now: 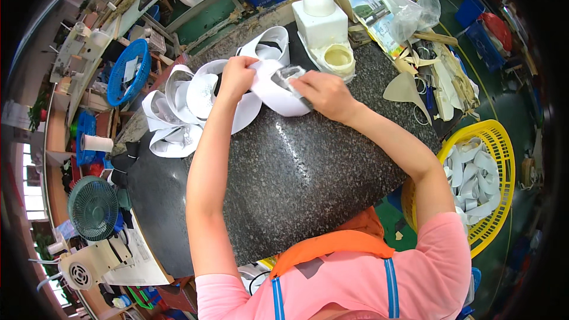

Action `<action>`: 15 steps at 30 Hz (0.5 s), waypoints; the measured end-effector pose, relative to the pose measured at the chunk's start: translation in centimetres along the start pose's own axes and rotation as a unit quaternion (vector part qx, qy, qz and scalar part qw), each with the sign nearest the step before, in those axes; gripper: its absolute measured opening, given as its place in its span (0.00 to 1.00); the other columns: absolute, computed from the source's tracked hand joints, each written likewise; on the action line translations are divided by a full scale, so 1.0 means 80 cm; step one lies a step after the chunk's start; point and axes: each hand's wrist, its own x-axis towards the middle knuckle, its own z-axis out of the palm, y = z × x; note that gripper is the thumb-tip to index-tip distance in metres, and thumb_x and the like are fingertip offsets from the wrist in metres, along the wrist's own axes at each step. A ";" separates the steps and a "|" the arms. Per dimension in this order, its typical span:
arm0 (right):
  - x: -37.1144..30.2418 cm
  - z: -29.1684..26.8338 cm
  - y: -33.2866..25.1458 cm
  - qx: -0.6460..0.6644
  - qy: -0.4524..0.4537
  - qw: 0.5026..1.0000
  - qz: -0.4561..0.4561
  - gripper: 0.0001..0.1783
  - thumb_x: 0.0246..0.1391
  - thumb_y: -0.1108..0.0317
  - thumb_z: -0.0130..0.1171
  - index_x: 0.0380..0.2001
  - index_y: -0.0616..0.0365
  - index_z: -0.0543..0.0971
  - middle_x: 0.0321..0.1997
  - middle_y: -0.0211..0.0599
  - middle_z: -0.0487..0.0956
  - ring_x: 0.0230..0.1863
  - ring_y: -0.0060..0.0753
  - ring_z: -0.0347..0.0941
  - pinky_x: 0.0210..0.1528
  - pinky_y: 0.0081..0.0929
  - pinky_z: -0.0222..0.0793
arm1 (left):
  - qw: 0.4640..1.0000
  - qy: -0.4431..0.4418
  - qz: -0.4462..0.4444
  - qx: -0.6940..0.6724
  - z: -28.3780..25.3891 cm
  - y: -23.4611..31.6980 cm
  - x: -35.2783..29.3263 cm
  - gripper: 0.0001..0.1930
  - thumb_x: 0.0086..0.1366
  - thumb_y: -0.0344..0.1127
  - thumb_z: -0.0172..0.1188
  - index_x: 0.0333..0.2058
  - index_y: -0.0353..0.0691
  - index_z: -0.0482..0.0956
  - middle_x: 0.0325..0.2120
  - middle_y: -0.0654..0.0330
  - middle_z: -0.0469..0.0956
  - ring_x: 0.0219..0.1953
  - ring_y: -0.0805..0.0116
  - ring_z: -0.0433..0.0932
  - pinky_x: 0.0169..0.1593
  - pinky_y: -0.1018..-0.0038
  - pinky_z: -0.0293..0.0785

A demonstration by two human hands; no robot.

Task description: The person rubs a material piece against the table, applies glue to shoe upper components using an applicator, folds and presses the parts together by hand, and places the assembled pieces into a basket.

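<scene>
A curved white band [274,96] with a grey inner edge is held up off the dark speckled tabletop [284,166]. My left hand [239,76] is closed, its fingers pinching the band's left end. With closed fingers, my right hand [328,96] grips the grey edge at the band's right side. Left of the band lie several white looped strips [172,112], some overlapping. Just beyond my right hand is a round pot [338,59] of yellowish stuff, beside a white square-bodied container [320,24] with a cone top.
A beige scraper-like piece [409,92], scraps and scissors [422,88] lie at the table's right. A yellow basket [508,172] of white strips stands by my right elbow. At the left are a fan [93,208], a sewing machine [89,266] and a blue basket [142,86].
</scene>
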 end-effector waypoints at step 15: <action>0.045 -0.068 -0.007 0.286 -0.171 0.932 0.142 0.18 0.38 0.84 0.65 0.36 0.57 0.85 0.40 0.36 0.78 0.44 0.40 0.78 0.48 0.30 0.74 | 0.965 0.103 -0.071 -0.231 -0.017 -0.003 -0.142 0.16 0.63 0.23 0.58 0.49 0.29 0.81 0.41 0.56 0.83 0.40 0.73 0.80 0.46 0.77 0.76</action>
